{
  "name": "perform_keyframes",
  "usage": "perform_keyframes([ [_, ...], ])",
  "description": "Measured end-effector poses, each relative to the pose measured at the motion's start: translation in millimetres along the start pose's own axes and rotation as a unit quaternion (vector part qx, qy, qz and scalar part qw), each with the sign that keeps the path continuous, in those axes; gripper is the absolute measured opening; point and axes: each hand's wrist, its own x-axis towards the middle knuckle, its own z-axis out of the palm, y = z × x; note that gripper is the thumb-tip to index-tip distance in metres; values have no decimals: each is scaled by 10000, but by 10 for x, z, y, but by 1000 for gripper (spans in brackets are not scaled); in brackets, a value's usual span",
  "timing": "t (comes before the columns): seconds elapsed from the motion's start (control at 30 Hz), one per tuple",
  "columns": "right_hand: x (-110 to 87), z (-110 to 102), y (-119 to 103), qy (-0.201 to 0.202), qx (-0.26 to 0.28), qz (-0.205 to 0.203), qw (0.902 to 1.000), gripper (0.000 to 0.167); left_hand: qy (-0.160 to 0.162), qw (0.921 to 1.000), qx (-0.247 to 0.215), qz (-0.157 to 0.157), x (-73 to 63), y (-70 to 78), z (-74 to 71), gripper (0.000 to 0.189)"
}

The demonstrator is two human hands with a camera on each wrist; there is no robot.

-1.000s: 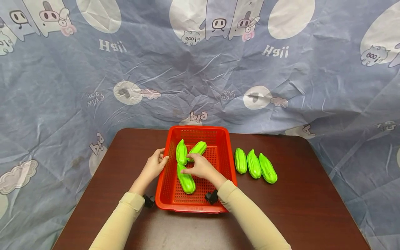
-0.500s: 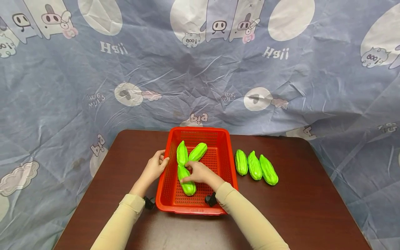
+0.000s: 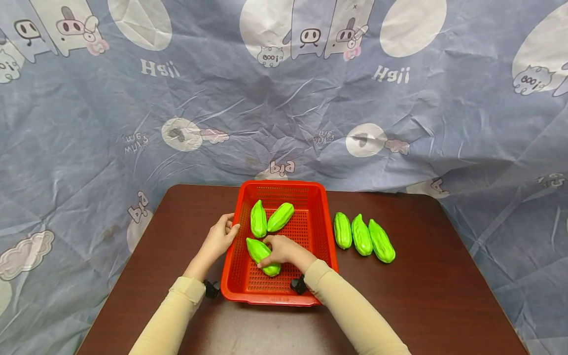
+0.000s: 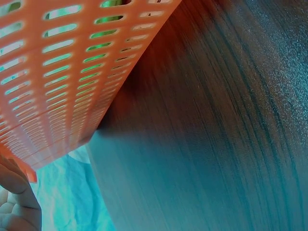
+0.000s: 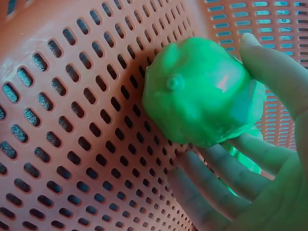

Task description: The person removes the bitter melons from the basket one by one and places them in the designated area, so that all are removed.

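1. Dark wood bench (image 3: 426, 276) carries everything; three gourds (image 3: 361, 240) lie side by side on it, just right of the basket.
2. Red slotted plastic basket (image 3: 323, 222) holds three gourds: two at the back (image 3: 266, 218), one nearer the front.
3. Left hand (image 3: 218, 239) grips the basket's left rim.
4. Right hand (image 3: 280, 249) curls round the front gourd (image 3: 257, 249), which looks light, waxy, bumpy, likely hollow plastic; mid-body seems the surest hold.

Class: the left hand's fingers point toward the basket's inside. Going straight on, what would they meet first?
The left hand already grips the red basket wall; beyond it, probably the gourd held by the right hand, though depth is unclear.
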Motion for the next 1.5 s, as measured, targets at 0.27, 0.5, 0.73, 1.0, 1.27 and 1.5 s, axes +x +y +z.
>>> perform_keyframes([
  [0.27,-4,-2,13,-14,85,-50,10000,58,-3,10000,33,9,6,11,-1,48],
  [0.5,-8,8,35,-98,222,-72,9997,59,-23,9999,117,12,-10,6,1,49],
  [0.73,-19,-28,41,-189,422,-50,9989,61,-74,10000,54,-38,-20,18,-5,48],
  [1.0,-72,-182,32,63,600,-94,9981,69,-9,10000,81,49,-23,20,-4,49],
  [1.27,-151,-389,15,343,1037,66,9940,74,-42,10000,43,-56,-19,26,-6,49],
  [1.5,-237,-549,21,766,1383,-122,9874,69,-45,10000,30,10,-29,26,-8,49],
])
